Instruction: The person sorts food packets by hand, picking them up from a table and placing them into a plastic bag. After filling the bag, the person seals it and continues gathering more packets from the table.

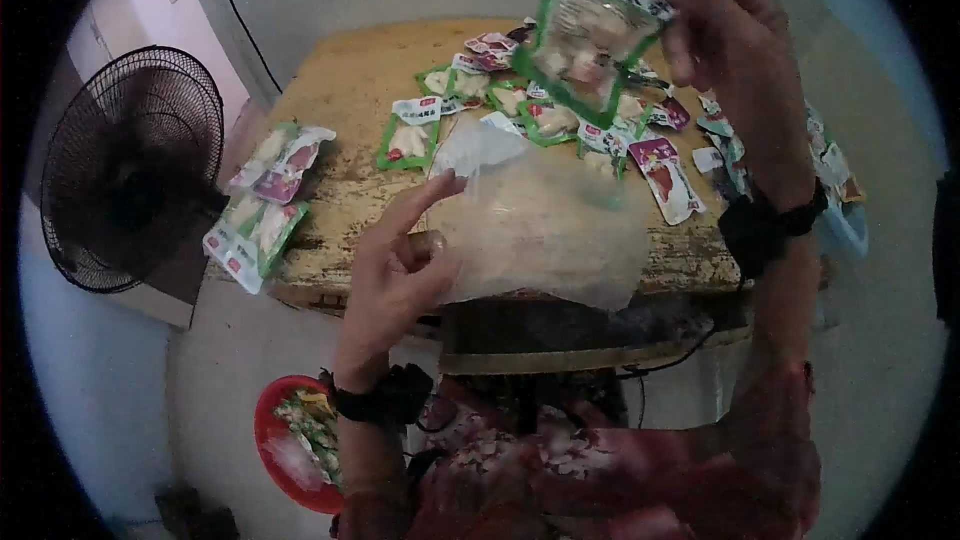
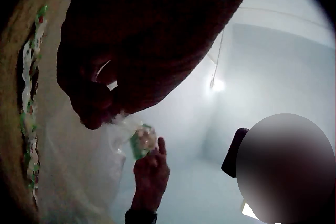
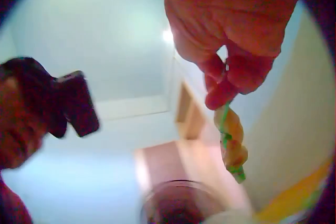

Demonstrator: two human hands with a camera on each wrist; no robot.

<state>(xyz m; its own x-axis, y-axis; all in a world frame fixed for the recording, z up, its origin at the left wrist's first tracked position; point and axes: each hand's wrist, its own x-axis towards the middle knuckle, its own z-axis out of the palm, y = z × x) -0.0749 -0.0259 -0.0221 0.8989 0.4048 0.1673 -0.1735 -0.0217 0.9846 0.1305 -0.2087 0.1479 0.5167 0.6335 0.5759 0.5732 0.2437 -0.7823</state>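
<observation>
- Packet [image 1: 595,40], green-edged with pale food showing through its clear face, hangs from the fingers of our right hand [image 1: 730,35], raised above the bench [image 1: 340,90].
- We pinch it by its upper edge between thumb and fingers; the right wrist view shows them pressed together on the rim, with the packet just below their tips, edge-on to us.
- From the head view we see its body tilted, reaching left of and below those fingers, well apart from our left hand [image 1: 390,265].
- Our left hand is at the side of a clear plastic bag [image 1: 550,230], fingers bent and pinching its edge; the left wrist view is too dark for us to tell how each finger lies.
- We see the bag spread right of that hand, below the packet; we cannot tell whether the two touch.
- Beyond the bag, more green-edged packets [image 1: 410,135] lie loosely on the bench, some overlapping, with a purple-and-white packet [image 1: 665,180] near the bag's right side.
- We have a small pile [image 1: 265,205] of packets at the bench's left corner, near a black fan [image 1: 130,170].
- At our lower left, a red basin [image 1: 262,440] holds green and white things [image 1: 315,420], too small to make out.
</observation>
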